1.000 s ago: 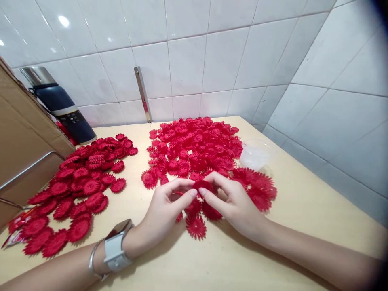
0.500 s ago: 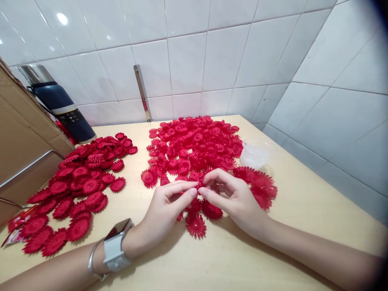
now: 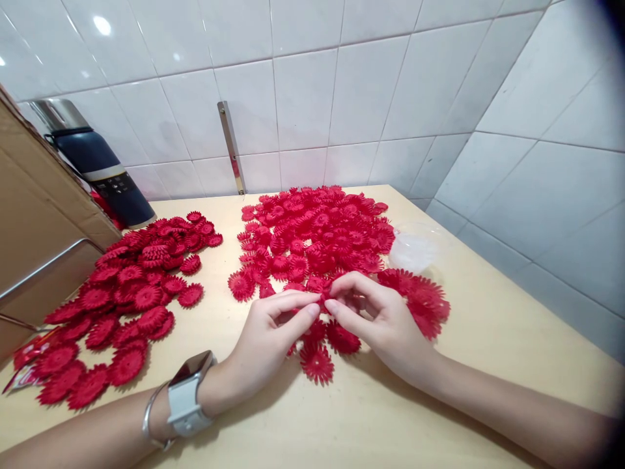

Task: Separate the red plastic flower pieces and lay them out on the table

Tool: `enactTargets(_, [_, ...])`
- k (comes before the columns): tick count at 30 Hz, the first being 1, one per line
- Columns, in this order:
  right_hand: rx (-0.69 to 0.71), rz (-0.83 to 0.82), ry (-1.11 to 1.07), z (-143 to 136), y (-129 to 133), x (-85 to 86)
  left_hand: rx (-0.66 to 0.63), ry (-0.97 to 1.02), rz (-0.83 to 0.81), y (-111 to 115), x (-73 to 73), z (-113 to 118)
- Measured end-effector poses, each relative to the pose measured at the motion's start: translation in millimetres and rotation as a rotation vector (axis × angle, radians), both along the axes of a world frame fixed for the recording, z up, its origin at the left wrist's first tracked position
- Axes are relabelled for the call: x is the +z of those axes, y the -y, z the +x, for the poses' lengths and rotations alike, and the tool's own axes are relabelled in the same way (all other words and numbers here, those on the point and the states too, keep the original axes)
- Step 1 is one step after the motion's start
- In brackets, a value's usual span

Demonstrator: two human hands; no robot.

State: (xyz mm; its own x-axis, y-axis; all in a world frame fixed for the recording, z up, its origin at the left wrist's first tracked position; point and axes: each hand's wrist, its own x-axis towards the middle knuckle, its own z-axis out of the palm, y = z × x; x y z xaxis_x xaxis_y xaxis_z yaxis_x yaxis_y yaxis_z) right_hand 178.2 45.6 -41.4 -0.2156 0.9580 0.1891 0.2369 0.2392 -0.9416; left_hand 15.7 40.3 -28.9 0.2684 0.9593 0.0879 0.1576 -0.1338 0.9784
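Observation:
Between the fingertips of both hands is a small red flower-shaped piece, mostly covered by the fingers. My left hand pinches it from the left with thumb and forefinger. From the right, my right hand pinches the same piece, its other fingers curled. Just below the hands lies a red fringed flower piece flat on the table, with a few more partly hidden behind the fingers. A large heap of red flower pieces spreads behind the hands. Bigger fringed red petals lie right of my right hand.
A second pile of red flower pieces covers the left of the table. A cardboard box and a dark blue flask stand at the left. A clear plastic bag lies behind the right hand, and a tiled wall rises behind.
The hands keep almost the same place and still pinch the small red piece. The view has shifted very slightly; the piles look unchanged.

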Motion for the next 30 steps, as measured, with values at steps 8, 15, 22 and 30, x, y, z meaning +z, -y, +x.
enactTargets(8, [-0.005, 0.151, 0.051, -1.0, 1.1, -3.2, -0.091, -0.036, 0.028, 2.6, 4.4, 1.0])
enactTargets(15, [0.053, 0.100, 0.019, -0.4, 0.3, 0.0, -0.078, -0.074, -0.036, 3.0, 3.1, -1.4])
enactTargets(22, [0.066, 0.062, 0.021, -0.4, 0.8, 2.5, 0.002, 0.030, -0.117, -0.6, -0.8, -0.5])
enactTargets(30, [0.058, 0.120, -0.048, -0.6, -0.1, -1.0, 0.014, 0.054, -0.108, -2.8, -0.1, -1.0])
